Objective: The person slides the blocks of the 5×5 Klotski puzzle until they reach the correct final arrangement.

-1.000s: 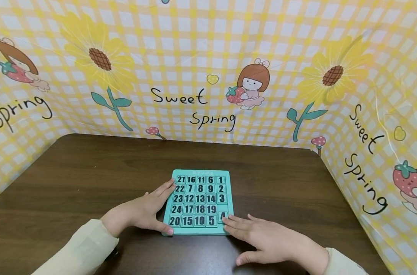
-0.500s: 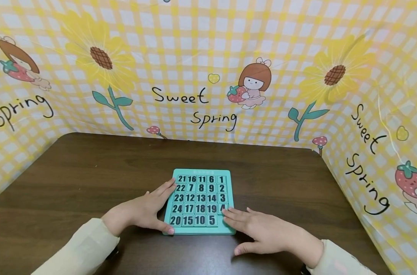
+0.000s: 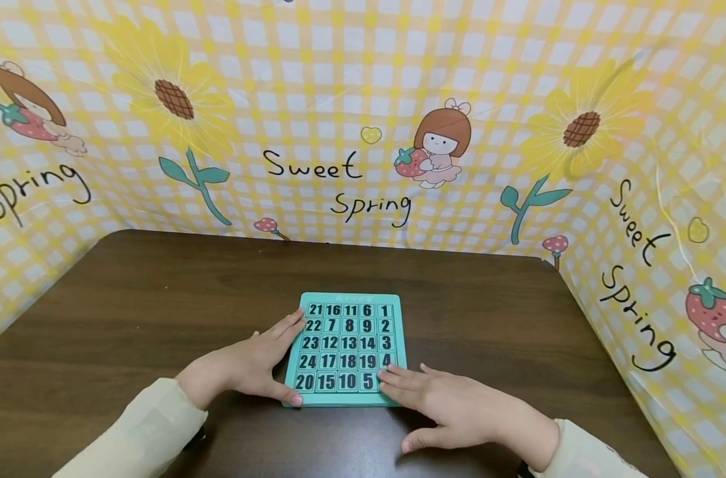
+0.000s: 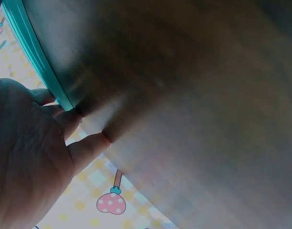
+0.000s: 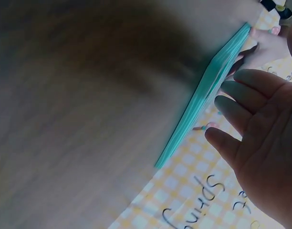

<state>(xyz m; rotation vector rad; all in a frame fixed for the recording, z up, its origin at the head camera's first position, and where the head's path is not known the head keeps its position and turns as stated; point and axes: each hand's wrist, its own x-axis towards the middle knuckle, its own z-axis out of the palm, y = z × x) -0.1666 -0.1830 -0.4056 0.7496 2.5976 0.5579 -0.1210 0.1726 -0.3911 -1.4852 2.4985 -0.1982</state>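
Note:
A teal sliding number puzzle (image 3: 349, 400) lies flat on the table, its black-numbered tiles set in a square frame. My left hand (image 3: 252, 367) rests against its left side, fingers along the upper edge and thumb on the near left corner. Over the near right part lie the fairly straight fingers of my right hand (image 3: 455, 408), the tips touching the puzzle just below the 4 tile (image 3: 387, 358). They hide the lower right corner slot. The left wrist view shows the frame's side (image 4: 36, 52) by the fingers; in the right wrist view the puzzle's side (image 5: 203, 100) is near the fingertips.
The dark wooden table (image 3: 189, 285) spreads round the puzzle. A yellow checked cloth (image 3: 315, 99) with flowers and "Sweet Spring" lettering stands as a wall at the back and both sides. Light sleeves (image 3: 141, 431) cover both forearms.
The 4 tile has slid up, away from me, into the fourth row beside 19. My right fingertips moved up with it, then slightly left and down. The left hand stays in place.

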